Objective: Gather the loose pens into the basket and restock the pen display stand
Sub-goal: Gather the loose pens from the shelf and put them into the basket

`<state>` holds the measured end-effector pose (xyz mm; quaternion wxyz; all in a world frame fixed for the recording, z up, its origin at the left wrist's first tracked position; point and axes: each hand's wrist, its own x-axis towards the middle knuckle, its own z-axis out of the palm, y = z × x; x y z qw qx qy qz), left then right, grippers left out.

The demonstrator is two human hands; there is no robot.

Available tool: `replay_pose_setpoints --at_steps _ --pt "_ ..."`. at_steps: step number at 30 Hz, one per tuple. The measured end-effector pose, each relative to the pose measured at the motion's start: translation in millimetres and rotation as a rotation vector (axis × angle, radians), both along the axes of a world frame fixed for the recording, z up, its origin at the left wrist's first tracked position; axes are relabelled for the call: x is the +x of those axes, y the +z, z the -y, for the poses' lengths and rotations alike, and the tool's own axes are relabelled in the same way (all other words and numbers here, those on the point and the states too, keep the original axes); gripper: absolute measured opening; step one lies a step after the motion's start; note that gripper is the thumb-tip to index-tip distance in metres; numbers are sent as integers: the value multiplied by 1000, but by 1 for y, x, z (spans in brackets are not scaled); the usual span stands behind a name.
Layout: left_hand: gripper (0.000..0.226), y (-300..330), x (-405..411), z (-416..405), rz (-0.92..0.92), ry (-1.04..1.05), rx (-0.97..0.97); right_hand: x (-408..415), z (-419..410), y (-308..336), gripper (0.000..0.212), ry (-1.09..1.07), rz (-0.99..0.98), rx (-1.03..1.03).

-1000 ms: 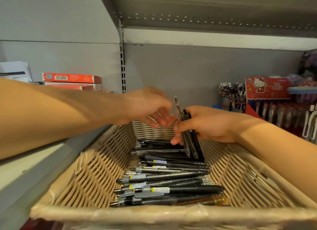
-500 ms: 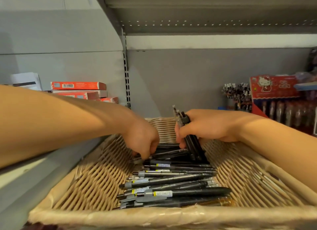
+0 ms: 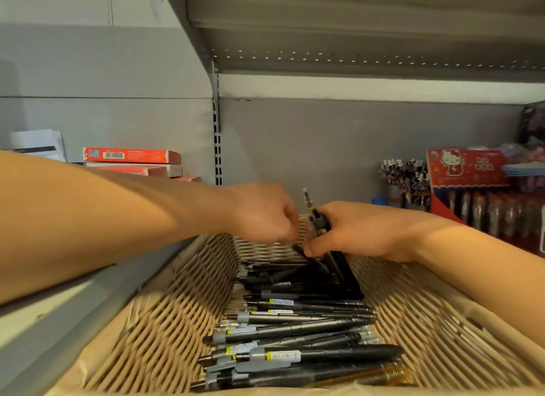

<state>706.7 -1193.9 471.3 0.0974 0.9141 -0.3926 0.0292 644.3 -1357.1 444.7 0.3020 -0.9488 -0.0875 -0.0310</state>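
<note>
Most pens (image 3: 298, 336) already lie in the basket (image 3: 165, 322); the right hand (image 3: 362, 233) clasps a bundle (image 3: 333, 257), the left hand's (image 3: 262, 215) blurred grip is unreadable, restocking seemingly remains.

Red boxes (image 3: 131, 155) stacked left; a red cartoon-cat carton (image 3: 467, 167) right.

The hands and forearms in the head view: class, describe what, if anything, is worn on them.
Both forearms are bare as far as the view shows, with no sleeves in sight. The left hand and right hand wear no gloves. No watch or bracelet shows; the blur hides whether there are rings.
</note>
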Motion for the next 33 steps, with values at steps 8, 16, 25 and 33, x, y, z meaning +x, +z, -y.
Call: replay_pose_setpoints --at_steps 8,16,25,33 --pt "15 2 0 1 -502 -115 -664 1 2 1 12 -98 79 72" --pt "26 -3 4 -2 -35 5 93 6 3 0 18 -134 -10 164" --pt "40 -14 -2 -3 -66 -91 576 4 1 -1 10 -14 -80 49" --pt "16 -15 -1 -2 -93 -25 531 6 1 0 9 -77 -33 80"
